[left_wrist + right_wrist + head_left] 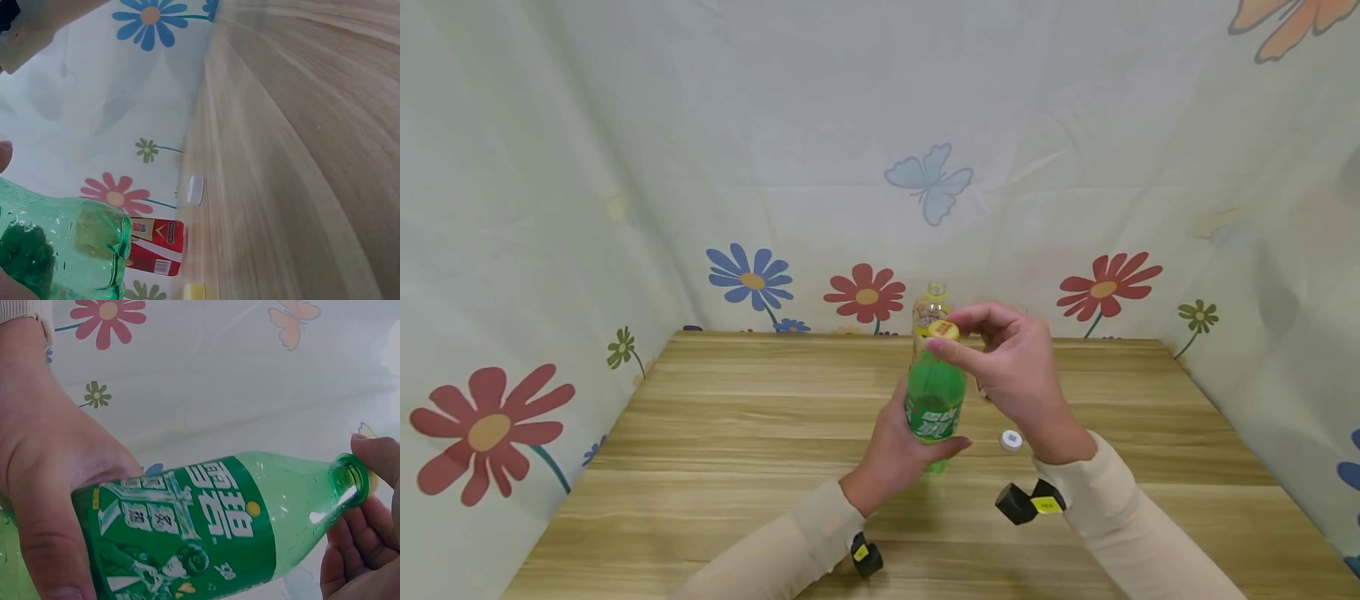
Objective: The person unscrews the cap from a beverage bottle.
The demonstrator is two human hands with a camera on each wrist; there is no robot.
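Left hand: the left hand [891, 454] wraps its fingers and thumb round the lower body of the green bottle [935, 406], just under the label; the grip steadies the bottle upright above the wooden table [737, 467] so that its neck is free for the other hand.

Right hand: the right hand [1011, 371] comes over the top; its fingertips pinch the yellow cap [943, 330] at the bottle's mouth, the remaining fingers loosely curled behind; in the right wrist view the fingers [375, 459] sit right at the green neck ring, and whether the cap is seated on the thread or just lifted cannot be told.

Green bottle: held near the middle of the table, clear of the surface or barely above it; droplets cling inside the green plastic [62, 250].

White cap: a loose white cap [1011, 440] lies flat on the table just to the right of the bottle, near the right wrist, out of the way of both hands.

Behind: a second, clear bottle [931, 308] with no cap stands at the far edge against the flowered cloth; a red carton [156, 247] shows beside it in the left wrist view.
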